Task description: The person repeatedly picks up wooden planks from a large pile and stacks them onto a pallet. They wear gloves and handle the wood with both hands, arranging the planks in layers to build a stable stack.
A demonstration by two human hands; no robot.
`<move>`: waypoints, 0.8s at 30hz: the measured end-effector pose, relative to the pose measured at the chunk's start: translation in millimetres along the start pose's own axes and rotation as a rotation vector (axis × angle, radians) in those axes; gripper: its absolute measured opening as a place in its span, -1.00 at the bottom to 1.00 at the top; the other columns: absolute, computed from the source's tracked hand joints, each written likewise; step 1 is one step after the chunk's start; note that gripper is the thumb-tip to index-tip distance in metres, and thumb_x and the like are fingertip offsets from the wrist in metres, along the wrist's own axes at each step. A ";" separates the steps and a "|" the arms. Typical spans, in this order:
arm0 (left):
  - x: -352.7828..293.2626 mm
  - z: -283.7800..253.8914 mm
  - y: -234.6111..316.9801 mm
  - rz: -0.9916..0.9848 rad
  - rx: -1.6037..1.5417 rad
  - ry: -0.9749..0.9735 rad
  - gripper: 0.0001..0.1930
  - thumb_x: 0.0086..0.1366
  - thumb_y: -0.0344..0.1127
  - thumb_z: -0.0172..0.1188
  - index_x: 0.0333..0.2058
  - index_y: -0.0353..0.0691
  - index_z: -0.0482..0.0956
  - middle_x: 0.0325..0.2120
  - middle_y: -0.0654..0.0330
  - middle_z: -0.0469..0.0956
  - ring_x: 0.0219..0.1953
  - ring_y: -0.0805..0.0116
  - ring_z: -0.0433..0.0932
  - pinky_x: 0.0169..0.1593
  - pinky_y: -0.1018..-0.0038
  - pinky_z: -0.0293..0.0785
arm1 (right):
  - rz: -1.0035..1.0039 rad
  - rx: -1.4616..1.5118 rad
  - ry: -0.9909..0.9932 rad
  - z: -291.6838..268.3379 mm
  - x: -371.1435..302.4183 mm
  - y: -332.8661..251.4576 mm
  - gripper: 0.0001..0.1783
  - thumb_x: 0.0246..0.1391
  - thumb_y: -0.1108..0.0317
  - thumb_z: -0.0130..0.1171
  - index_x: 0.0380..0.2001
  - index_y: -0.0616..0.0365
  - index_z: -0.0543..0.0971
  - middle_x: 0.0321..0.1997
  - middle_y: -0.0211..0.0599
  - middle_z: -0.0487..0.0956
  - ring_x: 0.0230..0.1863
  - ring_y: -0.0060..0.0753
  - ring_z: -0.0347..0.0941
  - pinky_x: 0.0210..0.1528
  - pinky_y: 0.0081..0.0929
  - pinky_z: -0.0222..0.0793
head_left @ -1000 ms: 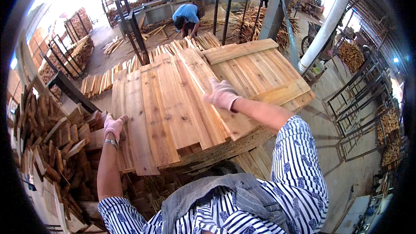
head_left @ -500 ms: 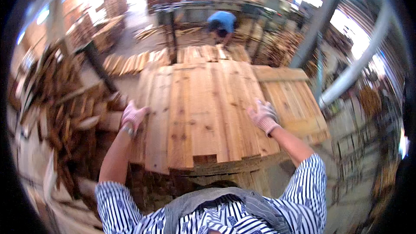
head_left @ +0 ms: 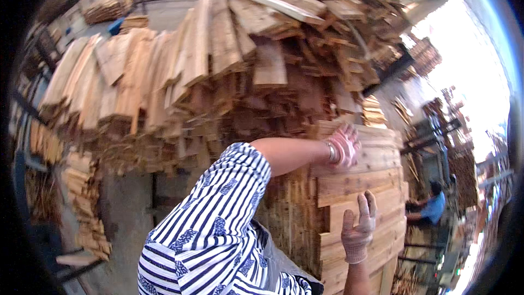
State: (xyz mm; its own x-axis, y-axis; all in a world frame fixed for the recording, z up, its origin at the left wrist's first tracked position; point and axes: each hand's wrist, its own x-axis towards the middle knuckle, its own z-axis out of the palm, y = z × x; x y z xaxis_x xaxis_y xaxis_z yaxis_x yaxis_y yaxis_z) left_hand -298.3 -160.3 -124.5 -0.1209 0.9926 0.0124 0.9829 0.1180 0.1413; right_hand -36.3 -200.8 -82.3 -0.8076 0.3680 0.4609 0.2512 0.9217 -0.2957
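My left hand (head_left: 344, 146), in a pinkish work glove with a bracelet at the wrist, reaches across to a row of flat wooden boards (head_left: 360, 183) laid side by side on a stack. Its fingers look spread over the far-edge boards, though motion blurs them. My right hand (head_left: 359, 229), gloved too, is raised over the same boards with its fingers apart and nothing in it. Whether its palm touches the wood I cannot tell.
A big heap of loose planks (head_left: 191, 49) fills the left and middle. Smaller wood stacks (head_left: 82, 202) stand at lower left. A person in blue (head_left: 431, 210) bends down at the right, near dark metal frames (head_left: 434, 136).
My view has swung to the left, bringing the plank heap to the front and the boards to the right. My right hand has lifted; my left stays at the boards' edge.
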 end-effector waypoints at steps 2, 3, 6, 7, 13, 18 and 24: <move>-17.1 -12.9 9.1 0.054 0.002 0.016 -0.22 0.42 0.26 -0.21 0.43 -0.15 0.12 0.50 -0.07 -0.10 0.53 -0.06 -0.16 0.52 -0.01 -0.39 | -0.090 0.103 -0.057 -3.6 31.3 24.5 -0.49 0.18 0.40 0.19 0.19 0.28 0.46 0.29 0.19 0.40 0.30 0.16 0.36 0.30 -0.08 0.33; -49.5 -6.1 7.9 0.054 0.026 0.098 -0.25 0.39 0.20 -0.07 0.38 -0.19 0.24 0.46 -0.09 0.04 0.50 -0.09 -0.03 0.51 -0.03 -0.30 | -0.152 0.169 -0.084 2.8 37.4 18.7 -0.49 0.18 0.40 0.19 0.19 0.28 0.46 0.28 0.19 0.41 0.28 0.15 0.37 0.29 -0.08 0.36; -160.9 18.6 -11.3 0.061 -0.450 0.436 -0.35 0.37 0.02 0.10 0.30 -0.25 0.29 0.35 -0.15 0.21 0.40 -0.13 0.16 0.42 -0.05 0.08 | -0.270 0.308 -0.182 21.7 64.0 -8.9 -0.44 0.06 0.39 0.27 0.17 0.23 0.48 0.21 0.21 0.45 0.18 0.25 0.43 0.22 -0.05 0.40; -199.8 50.5 -17.0 -0.105 -0.536 0.380 -0.31 0.38 0.03 0.10 0.35 -0.23 0.22 0.38 -0.14 0.17 0.42 -0.12 0.15 0.45 0.04 0.08 | -0.313 0.362 -0.222 27.4 72.1 -21.8 -0.43 0.05 0.39 0.27 0.17 0.23 0.48 0.20 0.21 0.45 0.17 0.26 0.44 0.21 -0.06 0.41; -431.0 108.6 -100.1 -1.406 -1.408 0.832 -0.30 0.42 0.06 0.03 0.41 -0.16 0.14 0.42 0.02 0.13 0.43 0.12 0.14 0.48 0.24 -0.03 | -0.413 0.561 -0.536 72.0 120.7 -89.1 -0.45 0.05 0.27 0.33 0.12 0.23 0.54 0.16 0.08 0.54 0.17 0.06 0.50 0.23 -0.23 0.43; -585.1 135.1 -238.1 -1.316 -1.472 1.927 -0.19 0.44 0.17 -0.05 0.46 -0.21 -0.03 0.50 0.12 -0.05 0.51 0.20 -0.07 0.51 0.24 -0.21 | -0.492 0.584 -0.896 151.8 164.1 -179.6 -0.43 0.10 0.32 0.28 0.18 0.27 0.49 0.19 0.04 0.54 0.22 -0.09 0.48 0.27 -0.35 0.37; -647.5 66.1 -327.7 -1.499 -1.480 1.994 -0.06 0.34 0.26 0.09 0.48 -0.16 -0.04 0.52 0.07 -0.11 0.52 0.14 -0.11 0.50 0.17 -0.19 | -0.327 0.886 -1.077 279.3 223.0 -333.7 -0.35 0.30 0.19 0.12 0.34 0.32 0.30 0.30 0.01 0.45 0.29 -0.23 0.40 0.28 -0.38 0.34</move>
State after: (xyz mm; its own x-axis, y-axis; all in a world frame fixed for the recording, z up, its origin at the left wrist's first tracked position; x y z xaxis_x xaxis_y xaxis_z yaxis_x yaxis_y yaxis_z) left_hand -533.0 -839.7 -244.2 -0.6959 -0.5405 -0.4728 -0.0843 -0.5924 0.8012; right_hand -449.3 -460.6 -114.5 -0.8676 -0.4824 -0.1203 -0.1079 0.4188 -0.9017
